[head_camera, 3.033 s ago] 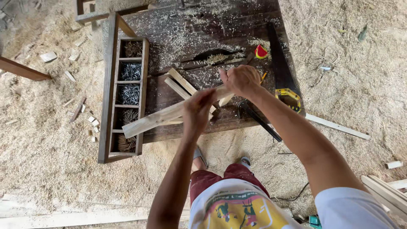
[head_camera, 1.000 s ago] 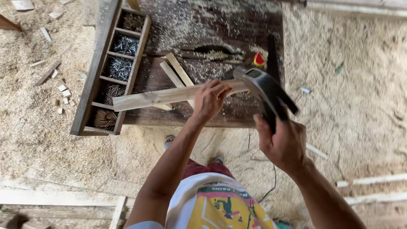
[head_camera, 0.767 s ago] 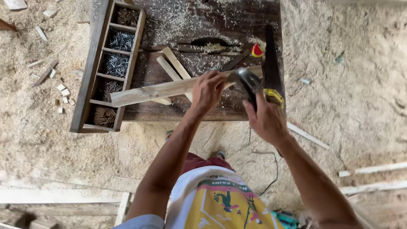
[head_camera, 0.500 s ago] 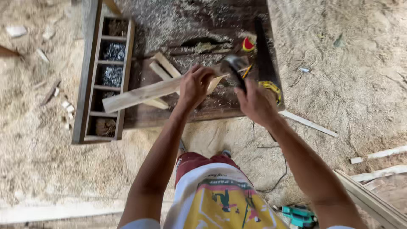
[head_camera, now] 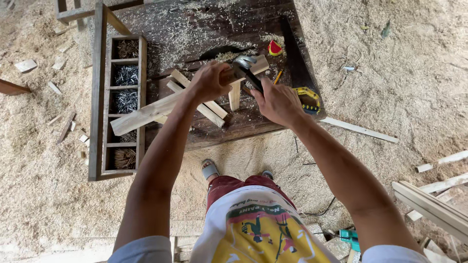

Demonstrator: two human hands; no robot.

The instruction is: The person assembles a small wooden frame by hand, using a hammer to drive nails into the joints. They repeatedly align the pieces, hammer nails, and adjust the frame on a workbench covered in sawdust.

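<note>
Our left hand (head_camera: 208, 82) closes its fingers around the long wooden slat (head_camera: 146, 112) lying on the dark workbench (head_camera: 195, 29). Our right hand (head_camera: 278, 100) grips the hammer (head_camera: 243, 65) over it, so the nailing looks unfinished. Beside, the wooden tray (head_camera: 97, 97) holds nails sorted in compartments.

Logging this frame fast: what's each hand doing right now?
Left hand: closed, holding the long wood strip.
Right hand: closed around the hammer handle.

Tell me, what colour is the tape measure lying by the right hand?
Yellow and black; the tape measure shows in the head view.
</note>
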